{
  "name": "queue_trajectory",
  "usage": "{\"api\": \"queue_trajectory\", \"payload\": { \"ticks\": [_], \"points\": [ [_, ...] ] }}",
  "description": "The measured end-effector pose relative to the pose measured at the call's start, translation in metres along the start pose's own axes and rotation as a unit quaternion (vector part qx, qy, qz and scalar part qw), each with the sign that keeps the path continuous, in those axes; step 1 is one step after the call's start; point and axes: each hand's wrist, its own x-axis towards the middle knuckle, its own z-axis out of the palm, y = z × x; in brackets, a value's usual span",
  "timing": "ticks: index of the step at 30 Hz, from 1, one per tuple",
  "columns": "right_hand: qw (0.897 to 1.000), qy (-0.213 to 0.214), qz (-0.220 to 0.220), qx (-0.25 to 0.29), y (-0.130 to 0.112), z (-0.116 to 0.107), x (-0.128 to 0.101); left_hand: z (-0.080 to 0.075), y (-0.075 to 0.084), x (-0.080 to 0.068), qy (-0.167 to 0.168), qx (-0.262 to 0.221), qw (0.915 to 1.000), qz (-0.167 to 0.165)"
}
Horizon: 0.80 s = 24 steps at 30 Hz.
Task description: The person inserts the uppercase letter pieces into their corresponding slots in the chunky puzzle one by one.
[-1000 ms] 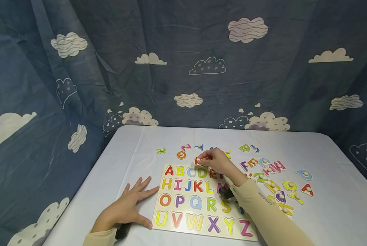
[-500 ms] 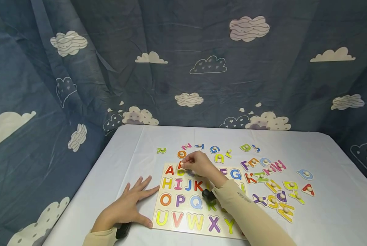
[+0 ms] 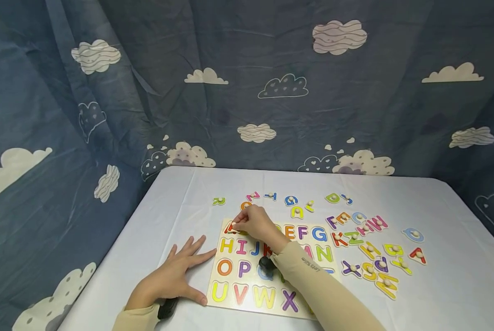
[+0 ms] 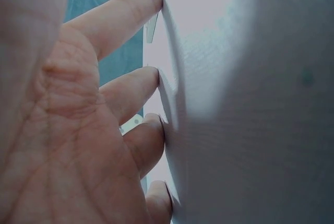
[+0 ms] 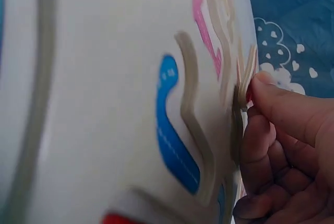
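Left hand [image 3: 170, 278]: flat, palm down, fingers spread toward 1 o'clock, thumb out at 4 o'clock. Right hand [image 3: 255, 224]: fingers curled, tips pinched together at 9 o'clock; sleeved forearm trailing toward 5 o'clock.

Loose letters [image 3: 366, 248] right of board [image 3: 230, 301]

Cloud-print blue curtain [image 3: 247, 82], seemingly cloth-covered table [image 3: 437, 220]
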Motion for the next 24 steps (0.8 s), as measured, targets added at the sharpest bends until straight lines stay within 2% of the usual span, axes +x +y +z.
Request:
{"api": "queue_trajectory", "payload": {
  "ticks": [10, 24],
  "points": [
    [1.0, -0.003, 0.003, -0.013, -0.006, 0.007, 0.003, -0.001, 0.003, 0.001, -0.005, -0.002, 1.0, -0.008],
    [1.0, -0.005, 0.016, -0.009, -0.009, 0.013, 0.002, -0.002, 0.003, 0.001, -0.005, 0.002, 1.0, -0.002]
  ]
}}
